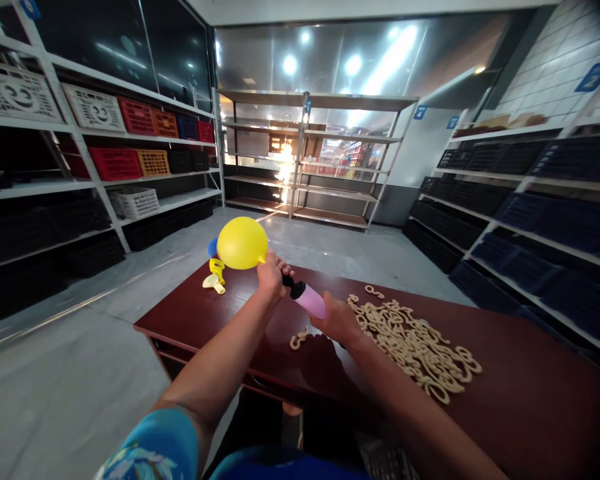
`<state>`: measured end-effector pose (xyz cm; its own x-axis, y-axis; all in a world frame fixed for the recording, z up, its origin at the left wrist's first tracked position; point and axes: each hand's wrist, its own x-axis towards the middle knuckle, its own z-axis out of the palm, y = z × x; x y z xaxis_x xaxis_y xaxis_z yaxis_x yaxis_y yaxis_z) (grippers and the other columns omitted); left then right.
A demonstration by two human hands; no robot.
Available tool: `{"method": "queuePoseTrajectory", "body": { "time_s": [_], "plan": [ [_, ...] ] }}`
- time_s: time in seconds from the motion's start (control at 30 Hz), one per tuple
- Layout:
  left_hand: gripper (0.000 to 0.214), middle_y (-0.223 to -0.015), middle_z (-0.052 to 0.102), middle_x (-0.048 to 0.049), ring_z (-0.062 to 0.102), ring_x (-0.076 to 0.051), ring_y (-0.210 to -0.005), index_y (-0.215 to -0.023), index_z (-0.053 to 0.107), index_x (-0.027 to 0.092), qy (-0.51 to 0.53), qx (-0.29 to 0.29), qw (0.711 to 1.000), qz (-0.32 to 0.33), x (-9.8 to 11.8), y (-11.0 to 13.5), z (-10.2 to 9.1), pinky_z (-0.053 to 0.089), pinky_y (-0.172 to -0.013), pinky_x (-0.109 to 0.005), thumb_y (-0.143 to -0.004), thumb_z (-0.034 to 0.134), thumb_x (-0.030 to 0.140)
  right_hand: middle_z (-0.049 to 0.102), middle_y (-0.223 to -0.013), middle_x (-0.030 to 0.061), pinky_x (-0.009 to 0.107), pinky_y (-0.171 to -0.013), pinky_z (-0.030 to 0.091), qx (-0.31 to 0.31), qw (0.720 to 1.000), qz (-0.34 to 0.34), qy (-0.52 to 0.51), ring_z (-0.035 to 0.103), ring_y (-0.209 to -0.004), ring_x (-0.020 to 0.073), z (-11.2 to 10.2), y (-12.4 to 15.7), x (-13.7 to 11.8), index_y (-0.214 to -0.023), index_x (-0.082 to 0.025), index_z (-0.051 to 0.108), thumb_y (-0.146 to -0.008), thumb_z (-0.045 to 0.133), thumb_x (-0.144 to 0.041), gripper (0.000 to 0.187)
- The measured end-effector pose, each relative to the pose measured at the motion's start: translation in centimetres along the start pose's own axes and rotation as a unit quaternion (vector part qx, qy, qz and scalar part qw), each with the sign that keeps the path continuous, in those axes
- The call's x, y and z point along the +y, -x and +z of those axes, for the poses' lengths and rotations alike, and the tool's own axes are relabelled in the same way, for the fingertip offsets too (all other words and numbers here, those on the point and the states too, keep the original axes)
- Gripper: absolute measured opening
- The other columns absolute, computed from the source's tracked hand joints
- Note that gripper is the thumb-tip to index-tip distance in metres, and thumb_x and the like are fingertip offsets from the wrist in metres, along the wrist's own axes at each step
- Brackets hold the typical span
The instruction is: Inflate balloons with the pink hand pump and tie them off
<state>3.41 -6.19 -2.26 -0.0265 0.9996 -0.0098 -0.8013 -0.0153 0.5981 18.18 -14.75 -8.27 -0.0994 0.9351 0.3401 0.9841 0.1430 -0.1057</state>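
A half-inflated yellow balloon (241, 243) sits on the black nozzle of a pink hand pump (308, 298). My left hand (273, 271) is closed round the balloon's neck at the nozzle. My right hand (336, 321) is closed round the pump's rear end, held over the dark red table (530, 393). Both arms reach forward above the table's near edge.
A pile of several beige S-shaped pieces (416, 345) lies right of my hands, one loose piece (298, 339) below the pump. A limp yellow balloon (216, 274) and a blue one (212, 247) lie at the table's far left corner. Shelves with crates line both sides.
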Motion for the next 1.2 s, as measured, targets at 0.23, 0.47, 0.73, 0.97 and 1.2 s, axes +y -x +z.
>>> {"method": "queuePoseTrajectory", "body": {
  "time_s": [0.23,0.47,0.73,0.97,1.2],
  "plan": [
    [0.043,-0.042,0.023,0.0085,0.03,-0.006,-0.033,-0.057,0.027,0.02,0.01,0.023,0.998,0.055,5.1,-3.3,-0.5,0.034,-0.038,-0.02,-0.078,0.052,0.048,0.064,-0.083,0.0046,0.025,-0.058,0.035,0.012,0.999,0.035,0.038,0.06,-0.07,0.0183,1.6,0.0,5.4,-0.1,-0.02,0.051,-0.071,0.057,-0.043,0.038],
    [0.041,-0.043,0.025,0.0083,0.03,-0.006,-0.034,-0.057,0.027,0.02,0.045,0.071,0.992,0.091,0.9,-3.4,-1.2,0.033,-0.038,-0.02,-0.079,0.05,0.046,0.063,-0.089,0.0051,0.025,-0.06,0.035,0.006,0.998,0.032,0.05,0.059,-0.076,0.0192,3.0,-3.0,5.4,-0.1,-0.019,0.05,-0.07,0.057,-0.04,0.037],
    [0.04,-0.042,0.026,0.0081,0.034,-0.007,-0.033,-0.056,0.027,0.02,0.024,0.089,0.994,0.055,-2.9,-4.1,-0.2,0.037,-0.041,-0.022,-0.081,0.048,0.043,0.063,-0.087,0.0044,0.026,-0.064,0.034,0.075,0.996,-0.011,0.053,0.057,-0.077,0.0181,3.7,-4.1,7.2,-0.1,-0.02,0.053,-0.069,0.058,-0.038,0.036],
    [0.036,-0.041,0.027,0.0076,0.033,-0.007,-0.033,-0.056,0.029,0.02,0.028,0.114,0.988,0.103,1.4,-7.8,0.5,0.034,-0.038,-0.02,-0.082,0.045,0.039,0.061,-0.085,0.0036,0.027,-0.07,0.032,0.16,0.985,0.011,0.068,0.054,-0.08,0.0187,4.9,-4.4,11.5,-0.095,-0.019,0.054,-0.069,0.055,-0.029,0.028],
    [0.04,-0.042,0.025,0.0079,0.031,-0.006,-0.033,-0.057,0.026,0.02,0.006,0.073,0.997,0.037,-8.2,-3.8,3.0,0.034,-0.038,-0.02,-0.082,0.046,0.043,0.059,-0.082,0.0038,0.026,-0.067,0.031,0.145,0.988,-0.003,0.047,0.052,-0.074,0.0172,5.7,-3.6,10.6,-0.094,-0.018,0.053,-0.069,0.054,-0.032,0.028]
  ]
}}
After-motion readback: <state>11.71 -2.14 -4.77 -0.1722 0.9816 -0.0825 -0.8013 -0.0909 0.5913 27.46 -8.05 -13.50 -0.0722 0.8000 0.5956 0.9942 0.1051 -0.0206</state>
